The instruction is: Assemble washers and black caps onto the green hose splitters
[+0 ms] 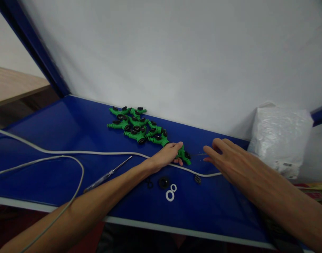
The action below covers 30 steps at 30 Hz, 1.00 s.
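Note:
My left hand [169,154] is wrapped round a green plastic hose splitter [182,154] with black valve levers. The splitter is held just above the blue table, and part of it is hidden by my fingers. To its right, my right hand [221,154] has its fingers pinched on a thin rod-like tool [199,154]. That tool is blurred, its tip points at the black lever, and its handle is hidden in the hand. More green hose splitters [136,135] lie in a cluster behind and left of my left hand.
White rings [170,195], a black ring [164,182] and a small black part [197,179] lie in front. A clear-handled screwdriver [108,174] rests left. A pale cable [89,152] crosses the blue table [203,207]. A plastic-wrapped package [281,137] leans against the white wall.

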{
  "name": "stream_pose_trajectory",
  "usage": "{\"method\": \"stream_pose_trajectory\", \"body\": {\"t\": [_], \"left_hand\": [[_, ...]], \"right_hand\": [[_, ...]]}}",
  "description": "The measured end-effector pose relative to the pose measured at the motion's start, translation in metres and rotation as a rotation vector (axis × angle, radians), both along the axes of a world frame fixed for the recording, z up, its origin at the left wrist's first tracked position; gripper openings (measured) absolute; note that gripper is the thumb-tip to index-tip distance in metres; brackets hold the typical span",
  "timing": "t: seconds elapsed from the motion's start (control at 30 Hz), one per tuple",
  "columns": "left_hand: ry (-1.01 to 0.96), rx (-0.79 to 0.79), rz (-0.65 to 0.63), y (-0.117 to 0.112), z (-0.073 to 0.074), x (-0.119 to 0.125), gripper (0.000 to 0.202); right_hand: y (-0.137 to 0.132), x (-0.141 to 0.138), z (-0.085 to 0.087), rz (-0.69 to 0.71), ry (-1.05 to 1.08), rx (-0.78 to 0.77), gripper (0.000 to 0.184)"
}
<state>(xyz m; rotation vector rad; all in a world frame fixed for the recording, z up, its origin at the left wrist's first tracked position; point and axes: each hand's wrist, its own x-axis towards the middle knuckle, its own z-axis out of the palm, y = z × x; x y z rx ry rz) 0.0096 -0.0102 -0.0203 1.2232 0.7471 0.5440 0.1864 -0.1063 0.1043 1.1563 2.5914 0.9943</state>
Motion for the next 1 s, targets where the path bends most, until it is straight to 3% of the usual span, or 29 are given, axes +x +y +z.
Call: {"method": "stream_pose_trajectory", "body": {"t": [0.13,0.47,0.6,0.77,0.9,1.0], "left_hand": [[0.011,-0.016,0.002,0.000,0.003,-0.001,0.045],[0.005,-0.028,0.000,0.001,-0.002,0.001,0.044],[-0.006,-0.043,0.012,0.000,-0.001,0.001,0.043],[0.007,-0.055,0.007,-0.001,0.005,0.000,0.043],[0.006,-0.053,0.009,-0.001,0.005,0.000,0.043],[-0.003,-0.044,0.005,0.000,0.003,0.000,0.044]], "right_hand": [[-0.004,-0.009,0.009,0.087,0.058,0.045,0.050],[-0.003,-0.003,-0.001,0.028,-0.007,0.050,0.035],[-0.006,-0.003,-0.006,-0.079,-0.017,0.031,0.031],[-0.009,-0.003,-0.008,0.035,0.021,0.074,0.055],[-0.010,0.002,-0.006,0.031,0.028,0.086,0.051],[-0.010,0.005,-0.003,0.005,0.009,-0.005,0.046]]}}
